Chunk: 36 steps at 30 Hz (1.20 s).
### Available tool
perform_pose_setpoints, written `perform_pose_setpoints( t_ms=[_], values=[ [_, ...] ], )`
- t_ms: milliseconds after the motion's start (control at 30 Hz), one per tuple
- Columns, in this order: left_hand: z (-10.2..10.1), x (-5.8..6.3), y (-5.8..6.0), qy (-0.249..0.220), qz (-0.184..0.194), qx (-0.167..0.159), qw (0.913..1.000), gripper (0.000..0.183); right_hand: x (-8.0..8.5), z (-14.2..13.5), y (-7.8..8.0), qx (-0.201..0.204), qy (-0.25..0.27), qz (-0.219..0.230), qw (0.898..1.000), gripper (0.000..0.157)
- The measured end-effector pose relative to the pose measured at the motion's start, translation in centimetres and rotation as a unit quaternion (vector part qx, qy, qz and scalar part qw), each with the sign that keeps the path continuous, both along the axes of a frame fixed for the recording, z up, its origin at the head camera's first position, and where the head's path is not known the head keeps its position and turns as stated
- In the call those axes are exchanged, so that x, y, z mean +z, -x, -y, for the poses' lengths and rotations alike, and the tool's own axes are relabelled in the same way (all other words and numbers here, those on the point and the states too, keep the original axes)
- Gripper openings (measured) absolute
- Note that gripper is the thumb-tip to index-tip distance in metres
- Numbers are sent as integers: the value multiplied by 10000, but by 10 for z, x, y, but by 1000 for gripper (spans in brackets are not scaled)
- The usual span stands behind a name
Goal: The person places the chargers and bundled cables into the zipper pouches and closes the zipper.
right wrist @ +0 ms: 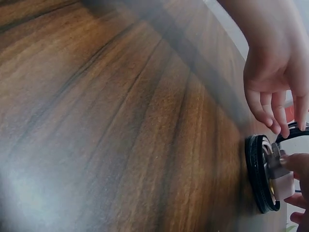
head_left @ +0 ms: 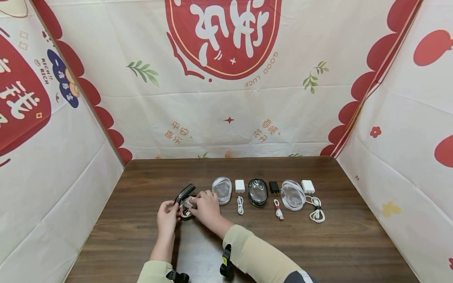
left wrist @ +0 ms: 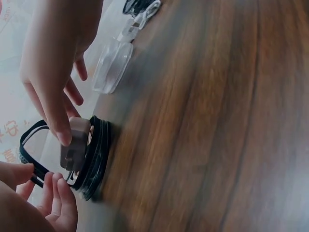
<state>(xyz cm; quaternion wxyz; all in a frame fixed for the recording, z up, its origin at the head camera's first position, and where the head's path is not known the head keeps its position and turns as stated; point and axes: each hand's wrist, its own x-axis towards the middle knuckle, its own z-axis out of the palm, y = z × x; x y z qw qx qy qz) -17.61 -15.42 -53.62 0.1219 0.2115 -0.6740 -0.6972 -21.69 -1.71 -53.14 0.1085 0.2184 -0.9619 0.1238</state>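
Note:
A small oval zip case (left wrist: 100, 162) with black edging stands open on the table, its lid (head_left: 185, 192) tilted up. My left hand (head_left: 167, 220) pinches the lid's edge between thumb and fingers. Over the open case, my right hand (head_left: 209, 208) grips a pale charger plug (right wrist: 282, 184) between thumb and fingertips. The plug sits partly within the case's rim, its metal prongs showing in the right wrist view. A light cable (head_left: 183, 212) is coiled inside the case, partly hidden by the plug and fingers.
To the right, a row holds a clear case (head_left: 221, 190), white charger (head_left: 240, 186), white cable (head_left: 240, 205), black-edged case (head_left: 258, 192), black charger (head_left: 274, 187), red-banded cable (head_left: 278, 209), another clear case (head_left: 293, 195), white charger (head_left: 308, 186) and tied cable (head_left: 317, 214). Printed cloth walls surround the table.

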Motion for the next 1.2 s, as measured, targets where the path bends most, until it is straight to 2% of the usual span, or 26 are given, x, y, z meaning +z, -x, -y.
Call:
perform_pose_setpoints(
  t_ms=[200,433,600,700,833,1000,1100,1200],
  values=[
    [5,3,-1,757,59,-390,9964,17,-1,-4,-1,87,56,-31,9999,33],
    [9,5,1,936,173,-752,9926,16,7,-15,1,-24,784,-142,9968,23],
    [15,7,2,1182,273,-1109,9864,13,12,-25,6,-59,1138,160,9934,28],
    [19,9,3,1551,290,-1360,9781,12,14,-30,8,126,1253,271,9917,34],
    [26,11,2,2134,258,-1637,9628,10,17,-32,11,467,1193,306,9913,39],
    [31,11,2,2604,159,-1877,9469,12,19,-29,15,990,763,380,9914,49],
    [33,10,3,2894,95,-1961,9368,13,19,-25,17,1362,516,598,9875,57],
    [34,9,3,3280,28,-2066,9218,14,19,-21,17,1617,280,811,9831,62]
  ],
)
